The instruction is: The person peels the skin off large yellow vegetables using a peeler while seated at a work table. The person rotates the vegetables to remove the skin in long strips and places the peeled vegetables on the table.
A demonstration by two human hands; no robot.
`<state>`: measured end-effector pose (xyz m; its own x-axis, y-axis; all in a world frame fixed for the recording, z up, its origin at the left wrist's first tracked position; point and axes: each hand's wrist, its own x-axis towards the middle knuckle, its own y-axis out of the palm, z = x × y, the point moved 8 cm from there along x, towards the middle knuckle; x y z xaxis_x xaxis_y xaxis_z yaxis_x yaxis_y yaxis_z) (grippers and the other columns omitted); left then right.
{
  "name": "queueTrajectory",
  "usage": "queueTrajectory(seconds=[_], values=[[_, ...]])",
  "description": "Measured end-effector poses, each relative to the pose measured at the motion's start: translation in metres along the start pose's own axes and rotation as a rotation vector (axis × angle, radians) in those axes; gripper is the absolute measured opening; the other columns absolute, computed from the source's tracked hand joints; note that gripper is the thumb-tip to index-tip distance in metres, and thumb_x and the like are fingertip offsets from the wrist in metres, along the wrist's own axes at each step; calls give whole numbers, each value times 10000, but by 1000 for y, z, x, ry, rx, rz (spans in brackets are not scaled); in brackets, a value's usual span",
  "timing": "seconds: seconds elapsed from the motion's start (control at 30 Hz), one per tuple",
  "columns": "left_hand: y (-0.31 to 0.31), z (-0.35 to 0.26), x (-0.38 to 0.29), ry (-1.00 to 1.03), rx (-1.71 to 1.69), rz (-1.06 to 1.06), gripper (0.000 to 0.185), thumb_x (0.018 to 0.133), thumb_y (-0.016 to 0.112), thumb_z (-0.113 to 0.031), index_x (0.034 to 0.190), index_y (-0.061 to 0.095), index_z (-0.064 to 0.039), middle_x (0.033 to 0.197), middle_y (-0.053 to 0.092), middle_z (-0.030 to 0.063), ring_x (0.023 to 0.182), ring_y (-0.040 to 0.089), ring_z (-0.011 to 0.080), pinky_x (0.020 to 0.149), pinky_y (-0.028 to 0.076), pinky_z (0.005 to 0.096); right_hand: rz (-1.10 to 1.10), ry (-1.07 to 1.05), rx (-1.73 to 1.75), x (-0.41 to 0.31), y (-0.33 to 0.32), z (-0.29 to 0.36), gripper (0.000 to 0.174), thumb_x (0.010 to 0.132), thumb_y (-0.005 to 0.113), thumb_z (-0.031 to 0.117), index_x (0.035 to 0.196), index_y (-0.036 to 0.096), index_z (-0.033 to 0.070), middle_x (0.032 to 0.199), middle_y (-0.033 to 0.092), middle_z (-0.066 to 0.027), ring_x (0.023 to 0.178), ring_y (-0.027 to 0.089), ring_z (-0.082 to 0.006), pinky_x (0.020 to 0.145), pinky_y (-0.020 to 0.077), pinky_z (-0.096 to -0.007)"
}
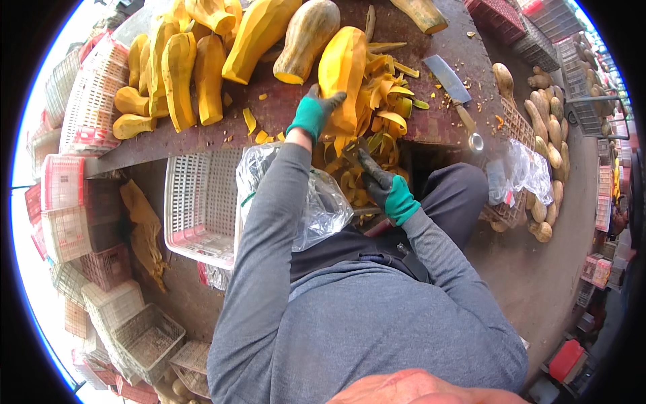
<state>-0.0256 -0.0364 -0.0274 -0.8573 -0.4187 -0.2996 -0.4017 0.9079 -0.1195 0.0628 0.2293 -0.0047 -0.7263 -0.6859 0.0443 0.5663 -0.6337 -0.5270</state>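
Note:
My left hand, in a green and dark-coated glove, grips the lower part of a peeled orange squash at the table's near edge. My right hand, gloved alike, is closed around a dark peeler just below the squash's lower end. Only part of this tool shows. Strips of peel are heaped on the table to the right of the squash, and more peel lies below the edge between my hands. An unpeeled butternut squash with a cut end rests to the left.
Several peeled squashes stand along the table at left. A cleaver lies at right. Below the edge are a white plastic basket and a clear plastic bag. Whole squashes lie on the right floor; crates crowd the left.

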Motion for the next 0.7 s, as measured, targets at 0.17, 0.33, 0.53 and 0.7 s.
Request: queueTrajectory(seconds=[0.17,0.33,0.53,0.7], values=[[5,11,-28,141,409,142,1075,716,924,-369,1511,344,66,1291,636,279,1153,650,386,1019,502,436,-209,266,548,36,-5,-14,515,1011,572,-16,1511,510,91,1333,635,-7,1025,620,-83,966,464,-199],[7,18,-51,226,333,-99,1189,703,921,-403,1570,247,53,1369,561,314,1229,592,443,1057,478,450,-175,288,940,107,-28,-10,432,1046,556,35,1472,560,105,1148,613,70,822,499,3,691,420,-149],[14,21,-54,272,241,-145,1213,661,946,-405,1545,270,76,1359,564,305,1233,594,425,1028,500,452,-159,423,1017,186,-25,-14,409,1067,536,125,1475,555,128,1038,633,74,659,505,-18,545,418,-181],[18,16,-51,197,258,-143,1199,643,945,-407,1528,297,76,1352,567,317,1209,609,429,991,522,455,-59,289,1020,118,7,-5,441,1074,528,142,1513,509,110,1001,636,70,746,561,-39,649,466,-191]])
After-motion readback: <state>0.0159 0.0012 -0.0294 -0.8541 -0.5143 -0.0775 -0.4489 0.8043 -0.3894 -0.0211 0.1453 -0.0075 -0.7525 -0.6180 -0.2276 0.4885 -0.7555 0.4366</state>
